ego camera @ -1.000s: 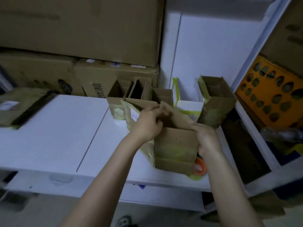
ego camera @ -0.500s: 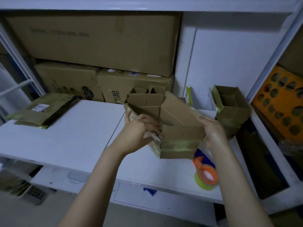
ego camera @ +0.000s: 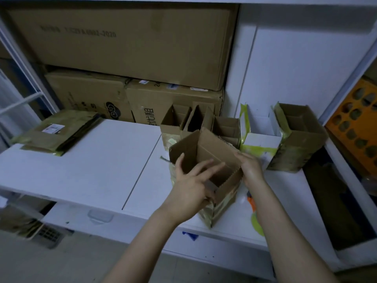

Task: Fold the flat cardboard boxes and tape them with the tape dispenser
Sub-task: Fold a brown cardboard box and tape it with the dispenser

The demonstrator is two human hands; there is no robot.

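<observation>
Well, far to the left of the open box (ego camera: 206,152), a stack of flat cardboard (ego camera: 59,131) lies on the white worktop (ego camera: 91,170), well apart from both hands. The open box itself stands mouth-up near the worktop's front edge, right between the hands, its long axis slanting from far-left to near-right.

The left hand (ego camera: 189,188) sits at the box's near-left corner with its fingers straight and spread across the mouth, clutching nothing that I can make out (the underside of the hand is hidden). The right hand (ego camera: 251,168) lies flat against the box's right wall, fingers straight, pressing rather than gripping.

Just right of the box, partly hidden under the right forearm, is the tape dispenser (ego camera: 252,203), orange with a green roll. The right hand is plainly the nearer to it. Behind the box stand several folded boxes (ego camera: 177,121), and further right a white box (ego camera: 263,139) and another brown box (ego camera: 295,144).

I'd guess this box is about squared up, so the next reach is a short sweep right and down to the dispenser.
</observation>
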